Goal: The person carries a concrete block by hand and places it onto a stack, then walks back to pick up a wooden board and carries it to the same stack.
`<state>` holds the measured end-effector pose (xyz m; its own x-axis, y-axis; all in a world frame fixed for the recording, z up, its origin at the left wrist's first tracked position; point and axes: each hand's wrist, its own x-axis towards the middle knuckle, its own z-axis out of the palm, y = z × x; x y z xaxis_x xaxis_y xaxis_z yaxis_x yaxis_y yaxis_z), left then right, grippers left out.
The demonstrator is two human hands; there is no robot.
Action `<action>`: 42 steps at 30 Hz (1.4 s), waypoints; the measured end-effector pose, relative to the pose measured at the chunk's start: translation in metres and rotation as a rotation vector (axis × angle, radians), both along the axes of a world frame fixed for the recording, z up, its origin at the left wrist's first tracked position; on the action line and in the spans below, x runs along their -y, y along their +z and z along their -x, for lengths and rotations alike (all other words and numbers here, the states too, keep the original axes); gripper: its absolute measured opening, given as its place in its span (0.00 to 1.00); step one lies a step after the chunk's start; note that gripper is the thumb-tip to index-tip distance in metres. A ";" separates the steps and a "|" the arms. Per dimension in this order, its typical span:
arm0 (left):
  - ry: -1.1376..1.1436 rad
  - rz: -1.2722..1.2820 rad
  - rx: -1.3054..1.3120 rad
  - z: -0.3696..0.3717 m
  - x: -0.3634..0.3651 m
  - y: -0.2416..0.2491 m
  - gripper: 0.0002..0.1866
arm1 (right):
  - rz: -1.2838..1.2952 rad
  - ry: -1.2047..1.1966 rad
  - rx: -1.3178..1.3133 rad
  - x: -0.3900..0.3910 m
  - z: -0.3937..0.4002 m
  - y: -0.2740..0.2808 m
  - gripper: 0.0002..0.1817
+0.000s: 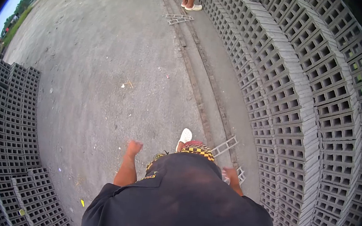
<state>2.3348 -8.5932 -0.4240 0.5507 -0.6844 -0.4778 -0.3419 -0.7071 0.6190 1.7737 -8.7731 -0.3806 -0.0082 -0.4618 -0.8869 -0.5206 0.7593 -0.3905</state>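
Note:
My left hand (134, 146) hangs out to the left of my body over bare grey ground, its fingers curled in and nothing showing in them. Low at my right side is my right hand (230, 175), blurred, with a pale patch at its fingers; I cannot tell whether it holds anything. Behind that hand, partly hidden by it, a grey hollow concrete block (241, 175) lies on the ground. Another hollow block (225, 145) lies just ahead, across a long low strip. A white clog (184, 136) shows on my forward foot.
High stacked rows of hollow concrete blocks (297, 108) curve along the right. A lower stack (12, 107) stands at left. Raised strips (199, 92) run along the ground toward a person in white clogs (194, 7). Loose blocks (178, 19) lie near that person.

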 end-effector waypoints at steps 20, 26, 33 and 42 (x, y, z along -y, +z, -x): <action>-0.332 -0.092 0.094 -0.287 0.470 -0.026 0.13 | 0.127 -0.093 0.108 0.457 -0.301 0.052 0.12; -0.265 -0.014 0.180 -0.399 0.719 0.078 0.14 | 0.243 -0.451 0.174 0.487 -0.326 0.053 0.09; -0.345 0.045 0.229 -0.422 0.896 0.099 0.14 | 0.195 -0.593 -0.064 0.593 -0.368 0.036 0.12; -0.946 -0.275 0.051 -0.379 0.952 0.007 0.06 | 0.493 -0.311 0.099 0.876 -0.357 0.057 0.11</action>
<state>2.7138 -9.5455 -0.4172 -0.1427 -0.7219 -0.6771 -0.8623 -0.2452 0.4432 2.1311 -9.6494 -0.3236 -0.1371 -0.8092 -0.5713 -0.2456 0.5865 -0.7718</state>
